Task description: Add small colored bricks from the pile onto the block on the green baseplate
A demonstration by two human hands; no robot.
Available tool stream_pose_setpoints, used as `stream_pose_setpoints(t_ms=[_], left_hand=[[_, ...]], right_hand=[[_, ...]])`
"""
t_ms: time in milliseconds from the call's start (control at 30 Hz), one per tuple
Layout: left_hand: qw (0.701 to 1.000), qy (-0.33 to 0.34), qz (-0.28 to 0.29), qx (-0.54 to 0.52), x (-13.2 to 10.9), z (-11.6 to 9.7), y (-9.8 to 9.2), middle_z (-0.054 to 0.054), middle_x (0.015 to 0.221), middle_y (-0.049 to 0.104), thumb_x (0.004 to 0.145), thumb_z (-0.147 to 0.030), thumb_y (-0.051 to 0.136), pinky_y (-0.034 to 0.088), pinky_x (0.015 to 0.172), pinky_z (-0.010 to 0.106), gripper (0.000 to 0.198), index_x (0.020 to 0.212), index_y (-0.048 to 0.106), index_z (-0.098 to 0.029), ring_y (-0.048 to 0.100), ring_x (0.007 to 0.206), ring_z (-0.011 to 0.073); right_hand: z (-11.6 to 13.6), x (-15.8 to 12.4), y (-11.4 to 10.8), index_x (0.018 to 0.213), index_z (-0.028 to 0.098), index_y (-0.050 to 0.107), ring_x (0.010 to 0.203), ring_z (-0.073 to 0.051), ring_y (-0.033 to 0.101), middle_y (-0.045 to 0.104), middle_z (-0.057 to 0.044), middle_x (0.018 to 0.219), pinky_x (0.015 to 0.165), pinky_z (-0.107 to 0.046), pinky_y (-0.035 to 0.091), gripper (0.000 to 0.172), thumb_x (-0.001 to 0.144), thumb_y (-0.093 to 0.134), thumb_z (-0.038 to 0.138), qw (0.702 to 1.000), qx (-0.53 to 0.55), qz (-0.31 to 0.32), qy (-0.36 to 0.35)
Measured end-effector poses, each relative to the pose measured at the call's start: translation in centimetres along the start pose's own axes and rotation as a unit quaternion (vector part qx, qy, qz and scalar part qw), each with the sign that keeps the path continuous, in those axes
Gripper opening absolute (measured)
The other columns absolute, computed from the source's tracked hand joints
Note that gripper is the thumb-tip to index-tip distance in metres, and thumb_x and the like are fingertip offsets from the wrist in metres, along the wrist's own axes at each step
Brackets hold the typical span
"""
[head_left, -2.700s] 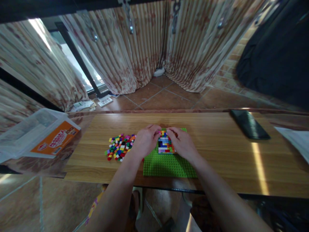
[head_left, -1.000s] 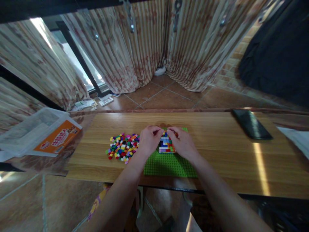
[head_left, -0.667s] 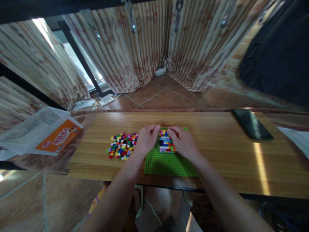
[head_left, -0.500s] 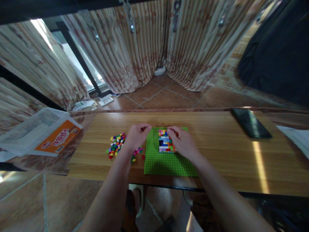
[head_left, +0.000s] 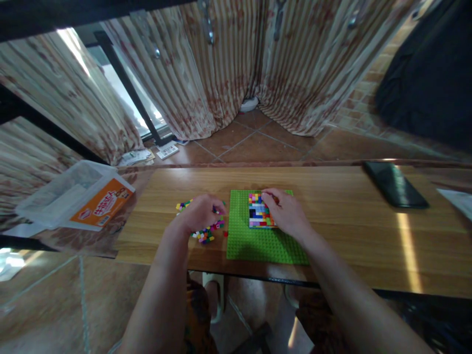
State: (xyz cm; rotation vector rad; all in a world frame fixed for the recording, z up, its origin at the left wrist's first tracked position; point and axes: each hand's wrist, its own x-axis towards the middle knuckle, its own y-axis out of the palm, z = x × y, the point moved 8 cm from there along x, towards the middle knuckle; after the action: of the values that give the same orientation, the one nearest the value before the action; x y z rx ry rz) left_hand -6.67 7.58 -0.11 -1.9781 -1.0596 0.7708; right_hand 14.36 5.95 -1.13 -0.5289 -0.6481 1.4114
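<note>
A square build of many coloured toy bricks (head_left: 258,211) sits on a green studded baseplate (head_left: 243,243). My right hand (head_left: 286,212) is wrapped over the build's right side, its thumb lying on the top; that side is hidden beneath it. To the left, my left hand (head_left: 202,212) hovers over a pile of small loose bricks (head_left: 203,236) and covers part of it. Its fingers are curved with a gap between them, and no brick shows in them. A single red brick (head_left: 225,234) lies between the pile and the baseplate.
The wooden table (head_left: 339,236) carries a dark phone-like slab (head_left: 396,184) at the right. At the far left stands a clear plastic box (head_left: 79,191) with an orange label. White paper (head_left: 457,201) lies at the right edge. Striped curtains (head_left: 221,73) hang behind.
My left hand has moved from the baseplate's left edge, where its fingertips were pinched, back over the loose bricks. The right hand stays on the build. The whole view has shifted slightly.
</note>
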Motion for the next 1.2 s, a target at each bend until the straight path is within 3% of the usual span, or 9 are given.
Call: stream_pose_setpoints(t_ms=[233, 433, 533, 733, 1033, 1200], left_hand=[[0.999, -0.009, -0.007, 0.038, -0.2, -0.3, -0.1, 0.002, 0.076, 0.075, 0.063, -0.007, 0.057, 0.048, 0.069, 0.025, 0.029, 0.073, 0.078, -0.024, 0.065, 0.072, 0.0172], [0.996, -0.020, 0.015, 0.088, 0.2, -0.8, 0.6, 0.003, 0.080, 0.075, 0.068, -0.010, 0.059, 0.047, 0.069, 0.026, 0.026, 0.075, 0.079, -0.025, 0.066, 0.072, 0.0187], [0.996, -0.034, -0.007, 0.082, 0.4, -0.6, 0.4, 0.004, 0.081, 0.074, 0.071, -0.013, 0.061, 0.047, 0.069, 0.027, 0.021, 0.076, 0.078, -0.024, 0.065, 0.072, 0.0187], [0.996, 0.005, -0.035, 0.085, 0.7, -1.6, 0.4, 0.003, 0.073, 0.068, 0.074, -0.011, 0.056, 0.045, 0.069, 0.026, 0.019, 0.063, 0.069, -0.020, 0.060, 0.070, 0.0162], [0.994, 0.043, -0.102, -0.022, 1.6, -3.0, -0.2, 0.003, 0.083, 0.072, 0.084, -0.014, 0.053, 0.047, 0.074, 0.026, 0.018, 0.083, 0.071, -0.018, 0.064, 0.078, 0.0160], [0.984, 0.018, -0.155, -0.085, 2.2, -4.0, 0.7, 0.004, 0.081, 0.073, 0.084, -0.017, 0.055, 0.049, 0.070, 0.026, 0.016, 0.085, 0.071, -0.017, 0.064, 0.074, 0.0154]], right_hand=[[0.1, 0.0, 0.0, 0.103, 0.020, 0.073, 0.095, -0.021, 0.066, 0.075, -0.007, 0.104, 0.087, -0.033, 0.047, 0.032, 0.094, 0.046, 0.037, 1.000, 0.001, 0.000, -0.001], [0.0, 0.0, 0.0, 0.103, 0.021, 0.073, 0.095, -0.022, 0.066, 0.075, -0.007, 0.105, 0.087, -0.034, 0.047, 0.032, 0.094, 0.046, 0.037, 1.000, -0.002, 0.001, 0.005], [0.0, 0.0, 0.0, 0.104, 0.020, 0.073, 0.097, -0.022, 0.066, 0.074, -0.008, 0.106, 0.087, -0.034, 0.047, 0.033, 0.094, 0.046, 0.037, 1.000, -0.001, 0.003, 0.006], [0.1, -0.1, 0.0, 0.104, 0.021, 0.073, 0.096, -0.022, 0.066, 0.075, -0.007, 0.105, 0.088, -0.034, 0.047, 0.033, 0.094, 0.047, 0.037, 1.000, -0.001, -0.003, 0.002], [0.2, 0.0, 0.1, 0.106, 0.017, 0.072, 0.099, -0.023, 0.066, 0.074, -0.010, 0.107, 0.089, -0.034, 0.046, 0.035, 0.095, 0.045, 0.036, 1.000, -0.005, 0.016, 0.003], [0.6, 0.0, 0.0, 0.106, 0.018, 0.071, 0.101, -0.023, 0.066, 0.074, -0.010, 0.109, 0.092, -0.035, 0.046, 0.034, 0.095, 0.044, 0.036, 1.000, -0.006, 0.011, -0.005]])
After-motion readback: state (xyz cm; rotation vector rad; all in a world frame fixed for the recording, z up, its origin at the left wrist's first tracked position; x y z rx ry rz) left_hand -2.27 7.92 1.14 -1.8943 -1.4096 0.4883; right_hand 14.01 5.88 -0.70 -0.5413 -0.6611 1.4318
